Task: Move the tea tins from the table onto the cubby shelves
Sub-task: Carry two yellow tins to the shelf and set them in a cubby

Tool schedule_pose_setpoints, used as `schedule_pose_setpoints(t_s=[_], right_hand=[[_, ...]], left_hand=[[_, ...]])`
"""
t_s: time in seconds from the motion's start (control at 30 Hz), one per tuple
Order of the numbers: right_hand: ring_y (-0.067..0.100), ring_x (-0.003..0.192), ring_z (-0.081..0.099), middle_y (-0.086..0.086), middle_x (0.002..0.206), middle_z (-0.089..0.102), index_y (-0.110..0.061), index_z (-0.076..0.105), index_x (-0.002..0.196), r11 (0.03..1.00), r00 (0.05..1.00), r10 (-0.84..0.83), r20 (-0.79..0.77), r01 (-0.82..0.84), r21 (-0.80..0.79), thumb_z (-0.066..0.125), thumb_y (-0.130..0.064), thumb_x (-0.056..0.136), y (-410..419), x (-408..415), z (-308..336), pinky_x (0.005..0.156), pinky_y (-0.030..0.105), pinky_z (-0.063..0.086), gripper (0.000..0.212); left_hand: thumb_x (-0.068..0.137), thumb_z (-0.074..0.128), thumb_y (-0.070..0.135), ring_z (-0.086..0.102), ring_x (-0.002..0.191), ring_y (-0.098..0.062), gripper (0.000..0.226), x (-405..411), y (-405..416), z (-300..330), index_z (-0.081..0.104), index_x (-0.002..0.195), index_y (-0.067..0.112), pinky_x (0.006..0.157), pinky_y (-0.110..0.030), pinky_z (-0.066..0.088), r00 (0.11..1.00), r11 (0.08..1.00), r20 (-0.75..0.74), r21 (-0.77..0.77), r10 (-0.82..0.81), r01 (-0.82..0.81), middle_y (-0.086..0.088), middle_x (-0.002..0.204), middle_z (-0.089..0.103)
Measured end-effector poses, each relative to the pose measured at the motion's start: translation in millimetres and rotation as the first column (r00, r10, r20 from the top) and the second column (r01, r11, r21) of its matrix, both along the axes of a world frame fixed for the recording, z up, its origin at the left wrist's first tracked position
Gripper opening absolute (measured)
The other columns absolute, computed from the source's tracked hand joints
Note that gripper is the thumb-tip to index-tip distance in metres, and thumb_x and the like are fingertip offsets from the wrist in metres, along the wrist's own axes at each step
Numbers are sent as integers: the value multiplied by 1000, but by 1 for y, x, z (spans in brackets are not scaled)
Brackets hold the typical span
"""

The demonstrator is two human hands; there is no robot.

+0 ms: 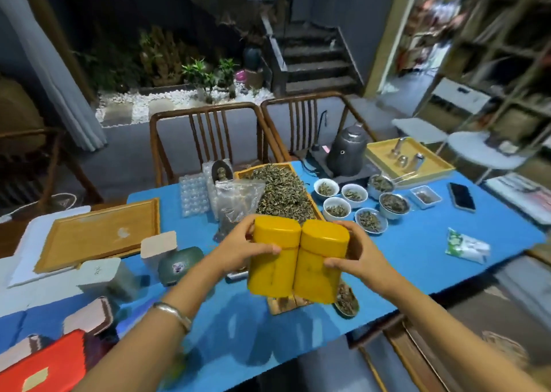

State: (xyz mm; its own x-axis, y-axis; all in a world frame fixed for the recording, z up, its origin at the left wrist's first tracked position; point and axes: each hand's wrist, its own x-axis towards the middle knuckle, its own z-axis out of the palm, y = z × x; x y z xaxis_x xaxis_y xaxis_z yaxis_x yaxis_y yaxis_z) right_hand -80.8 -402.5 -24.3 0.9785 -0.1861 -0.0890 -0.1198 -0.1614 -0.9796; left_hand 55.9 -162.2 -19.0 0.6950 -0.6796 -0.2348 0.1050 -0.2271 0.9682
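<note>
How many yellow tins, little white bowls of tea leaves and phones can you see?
Yellow tins: 2, left tin and right tin
White bowls of tea leaves: 6, for example this bowl
Phones: 1
Total: 9

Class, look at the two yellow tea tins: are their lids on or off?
On. Both yellow tins show lids seated flush, a seam below each top; left hand and right hand press them together.
</note>
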Motion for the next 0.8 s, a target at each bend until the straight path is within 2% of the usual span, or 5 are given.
schedule_pose_setpoints(t_s=[0.23,0.33,0.4,0.6,0.8], right_hand=[[17,107,65,-4,118,66,-29,54,118,910,910,-408,78,397,119,77,-56,54,-58,-97,43,84,32,55,73],[14,102,68,-5,115,68,-28,52,121,834,836,-541,95,518,191,79,-60,51,-75,-152,56,73,26,57,82],[14,101,69,-7,113,70,-28,52,123,777,779,-618,108,583,238,82,-67,44,-87,-194,65,71,25,57,93],[30,106,67,6,122,65,-30,47,130,600,597,-795,105,750,278,82,-67,41,-123,-347,86,88,54,55,103],[28,96,71,8,115,68,-32,51,123,393,350,-919,182,846,361,75,-52,53,-143,-526,110,71,46,60,76]], left_hand=[[51,79,45,72,94,-17,71,-58,-119,31,55,116,28,72,-32,59,978,961,-124,-241,-166,133,1,108,72],[54,80,51,70,101,-28,80,-103,-172,44,52,125,29,78,-48,59,949,932,-152,-284,-276,226,-6,117,70],[42,87,59,72,97,-29,91,-139,-204,52,53,122,31,71,-46,59,922,908,-163,-299,-350,292,-6,113,72],[34,87,66,71,99,-35,107,-274,-288,72,54,128,28,72,-52,59,804,801,-165,-323,-572,504,-10,115,71],[46,87,63,73,96,-29,65,-451,-358,98,66,107,48,66,-42,60,632,634,-162,-415,-758,653,-3,110,74]])
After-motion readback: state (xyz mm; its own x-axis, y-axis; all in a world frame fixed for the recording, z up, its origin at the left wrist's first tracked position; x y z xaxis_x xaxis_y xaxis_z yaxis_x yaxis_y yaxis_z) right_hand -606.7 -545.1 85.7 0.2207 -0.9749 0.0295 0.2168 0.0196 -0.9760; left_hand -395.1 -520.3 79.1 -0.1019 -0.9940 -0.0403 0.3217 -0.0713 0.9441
